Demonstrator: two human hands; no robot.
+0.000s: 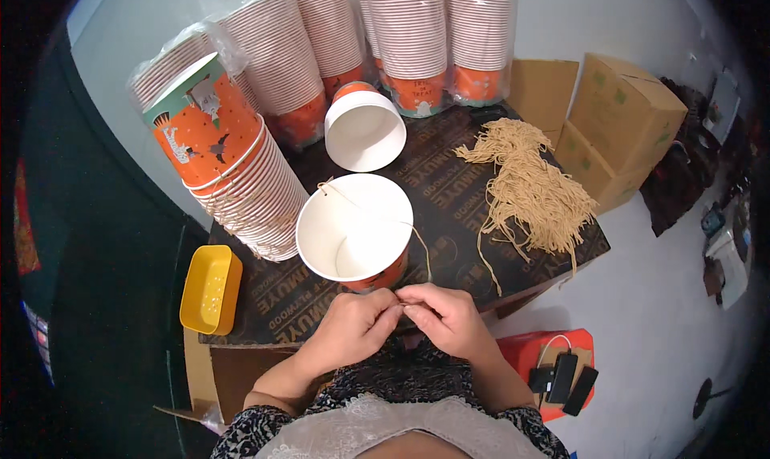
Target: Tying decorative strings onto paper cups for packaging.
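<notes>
My left hand (357, 324) and my right hand (443, 319) meet fingertip to fingertip in front of the table's near edge. Both are closed in a pinch on a thin tan cord (423, 246); its end is mostly hidden by the fingers. The cord runs up over the rim of a white-lined orange paper bucket (357, 226), crosses its mouth and passes through the wall at the far left. This bucket stands upright just beyond my hands. Behind it a second paper bucket (365, 130) lies tipped, its white mouth facing me.
A leaning stack of orange buckets (233, 178) with cords stands at left, beside a yellow plastic tub (212, 289) holding small white bits. Plastic-wrapped bucket stacks (409, 34) line the back. A bundle of tan cords (533, 190) lies right on the dark plywood table (449, 194). Cardboard boxes (626, 122) stand beyond.
</notes>
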